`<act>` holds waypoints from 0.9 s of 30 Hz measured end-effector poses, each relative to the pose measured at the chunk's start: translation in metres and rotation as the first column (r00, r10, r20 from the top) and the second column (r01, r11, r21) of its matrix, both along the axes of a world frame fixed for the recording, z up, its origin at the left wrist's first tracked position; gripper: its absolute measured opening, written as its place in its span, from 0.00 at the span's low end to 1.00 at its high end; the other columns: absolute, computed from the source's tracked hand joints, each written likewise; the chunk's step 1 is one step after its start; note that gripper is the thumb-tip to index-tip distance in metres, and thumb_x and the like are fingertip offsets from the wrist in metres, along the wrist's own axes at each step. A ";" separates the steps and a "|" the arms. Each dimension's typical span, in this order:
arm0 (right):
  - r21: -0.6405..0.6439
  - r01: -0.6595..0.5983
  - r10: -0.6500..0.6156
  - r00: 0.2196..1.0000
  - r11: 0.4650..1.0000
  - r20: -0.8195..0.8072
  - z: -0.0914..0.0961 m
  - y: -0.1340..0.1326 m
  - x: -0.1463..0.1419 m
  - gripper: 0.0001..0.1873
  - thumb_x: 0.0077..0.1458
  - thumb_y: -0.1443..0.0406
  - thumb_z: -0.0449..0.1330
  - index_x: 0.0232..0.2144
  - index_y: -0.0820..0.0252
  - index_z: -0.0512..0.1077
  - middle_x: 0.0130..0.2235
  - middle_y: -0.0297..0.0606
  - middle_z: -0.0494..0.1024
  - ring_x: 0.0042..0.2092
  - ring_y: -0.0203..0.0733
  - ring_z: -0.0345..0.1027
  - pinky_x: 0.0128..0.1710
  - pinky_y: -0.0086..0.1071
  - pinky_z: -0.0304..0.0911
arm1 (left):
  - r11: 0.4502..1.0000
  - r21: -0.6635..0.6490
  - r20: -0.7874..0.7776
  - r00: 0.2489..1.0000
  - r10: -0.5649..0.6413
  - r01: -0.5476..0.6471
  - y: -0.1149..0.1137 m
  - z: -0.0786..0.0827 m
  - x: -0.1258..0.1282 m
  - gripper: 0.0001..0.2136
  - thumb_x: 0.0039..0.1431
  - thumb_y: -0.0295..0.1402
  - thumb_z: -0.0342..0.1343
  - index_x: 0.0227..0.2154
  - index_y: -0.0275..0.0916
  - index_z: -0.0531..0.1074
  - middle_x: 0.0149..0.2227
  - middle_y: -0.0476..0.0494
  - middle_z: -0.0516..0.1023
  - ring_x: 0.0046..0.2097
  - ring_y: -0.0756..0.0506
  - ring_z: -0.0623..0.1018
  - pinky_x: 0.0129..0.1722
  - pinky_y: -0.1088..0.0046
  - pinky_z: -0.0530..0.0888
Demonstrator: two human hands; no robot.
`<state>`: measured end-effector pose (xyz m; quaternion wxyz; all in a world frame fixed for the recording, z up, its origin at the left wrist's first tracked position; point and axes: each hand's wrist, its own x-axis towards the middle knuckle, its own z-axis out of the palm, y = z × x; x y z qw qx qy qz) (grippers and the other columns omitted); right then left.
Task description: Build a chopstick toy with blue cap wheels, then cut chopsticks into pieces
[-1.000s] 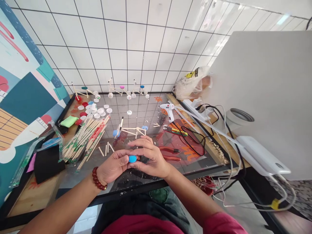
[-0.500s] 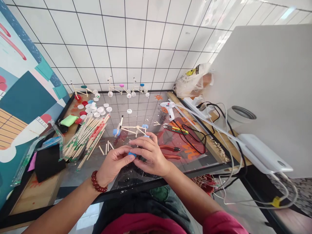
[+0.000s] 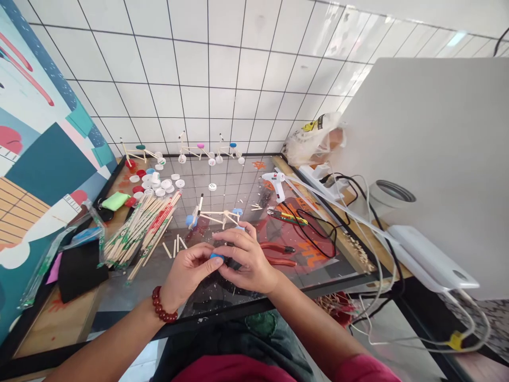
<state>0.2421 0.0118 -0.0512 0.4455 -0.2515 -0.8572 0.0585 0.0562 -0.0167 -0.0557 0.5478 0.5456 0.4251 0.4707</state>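
Between my two hands, over the front of the glass tabletop, is a small blue lump [image 3: 216, 256], mostly covered by fingers; it looks like modelling clay. My left hand [image 3: 194, 270] pinches it between thumb and fingers. Curled around it from the other side, my right hand [image 3: 248, 260] touches it with its fingertips. Just beyond the hands stands a small tricycle model [image 3: 214, 215] of wooden sticks with blue bottle-cap wheels, partly hidden by my right hand. Short cut sticks [image 3: 175, 245] lie left of the fingers.
Stick models [image 3: 199, 151] line the back edge. Bottle caps [image 3: 159, 183], bundled wooden sticks [image 3: 141, 228], a green packet [image 3: 115, 201] and black sheets [image 3: 81, 270] lie left. A glue gun [image 3: 276, 183], wire strippers [image 3: 286, 216], red-handled pliers [image 3: 278, 254] and cables [image 3: 334, 228] are right.
The view has tilted slightly, so everything sits a little lower in the picture. Both hands stay at the blue lump, with only small finger shifts.
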 end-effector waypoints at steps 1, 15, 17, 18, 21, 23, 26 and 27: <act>-0.014 0.000 0.000 1.000 1.000 0.002 0.000 0.000 0.000 0.10 0.56 0.65 0.61 0.42 0.54 0.74 0.51 0.40 0.80 0.52 0.43 0.73 0.64 0.48 0.47 | 1.000 -0.001 -0.009 1.000 -0.004 0.004 0.000 0.000 0.000 0.09 0.54 0.38 0.67 0.26 0.37 0.80 0.32 0.45 0.77 0.36 0.47 0.75 0.38 0.74 0.72; -0.055 -0.016 0.013 0.997 0.998 -0.070 -0.001 0.004 0.009 0.14 0.63 0.57 0.62 0.49 0.51 0.74 0.51 0.41 0.80 0.50 0.41 0.75 0.63 0.46 0.52 | 0.935 0.336 0.021 0.993 0.115 -0.116 0.000 0.001 -0.009 0.13 0.53 0.29 0.68 0.42 0.48 0.83 0.41 0.44 0.81 0.40 0.46 0.79 0.39 0.73 0.78; -0.050 -0.014 0.010 0.998 0.999 -0.066 -0.002 0.004 0.008 0.13 0.64 0.56 0.61 0.49 0.51 0.74 0.51 0.41 0.80 0.50 0.40 0.75 0.62 0.46 0.52 | 0.917 0.382 -0.021 0.991 0.133 -0.115 0.000 -0.001 -0.010 0.11 0.54 0.28 0.67 0.40 0.49 0.84 0.40 0.45 0.81 0.40 0.46 0.80 0.39 0.74 0.78; -0.046 -0.015 0.012 0.998 0.999 -0.067 -0.001 0.004 0.008 0.13 0.64 0.56 0.60 0.49 0.51 0.74 0.50 0.41 0.80 0.50 0.40 0.75 0.62 0.46 0.52 | 0.907 0.404 -0.037 0.989 0.145 -0.118 0.000 -0.002 -0.010 0.12 0.54 0.28 0.67 0.39 0.50 0.84 0.40 0.46 0.81 0.40 0.46 0.80 0.38 0.74 0.78; -0.031 -0.027 0.025 0.997 0.999 -0.079 -0.001 0.003 0.008 0.13 0.64 0.57 0.60 0.50 0.51 0.73 0.50 0.41 0.80 0.49 0.39 0.76 0.63 0.45 0.51 | 0.881 0.455 -0.064 0.982 0.180 -0.131 -0.002 -0.002 -0.011 0.15 0.54 0.26 0.66 0.42 0.53 0.83 0.39 0.47 0.82 0.40 0.47 0.80 0.37 0.75 0.77; -0.027 -0.028 0.026 0.997 0.999 -0.078 -0.001 0.003 0.008 0.14 0.64 0.57 0.60 0.50 0.51 0.73 0.50 0.41 0.80 0.49 0.40 0.75 0.63 0.45 0.51 | 0.861 0.492 -0.091 0.975 0.203 -0.133 -0.003 0.001 -0.010 0.16 0.54 0.26 0.67 0.42 0.53 0.83 0.39 0.47 0.82 0.39 0.47 0.80 0.36 0.74 0.77; -0.027 -0.018 0.016 0.998 0.999 -0.060 -0.001 0.003 0.008 0.14 0.64 0.58 0.60 0.51 0.50 0.73 0.50 0.40 0.80 0.49 0.40 0.75 0.63 0.46 0.51 | 0.833 0.540 -0.136 0.965 0.225 -0.118 -0.004 0.005 -0.009 0.14 0.53 0.26 0.67 0.40 0.52 0.84 0.37 0.47 0.82 0.37 0.47 0.79 0.35 0.74 0.76; -0.026 -0.017 0.016 0.998 1.000 -0.057 -0.002 0.003 0.008 0.14 0.64 0.58 0.60 0.50 0.50 0.73 0.50 0.40 0.80 0.49 0.40 0.75 0.63 0.46 0.51 | 0.828 0.549 -0.141 0.963 0.232 -0.119 -0.004 0.006 -0.009 0.14 0.53 0.26 0.67 0.40 0.52 0.84 0.37 0.47 0.82 0.36 0.47 0.79 0.35 0.74 0.76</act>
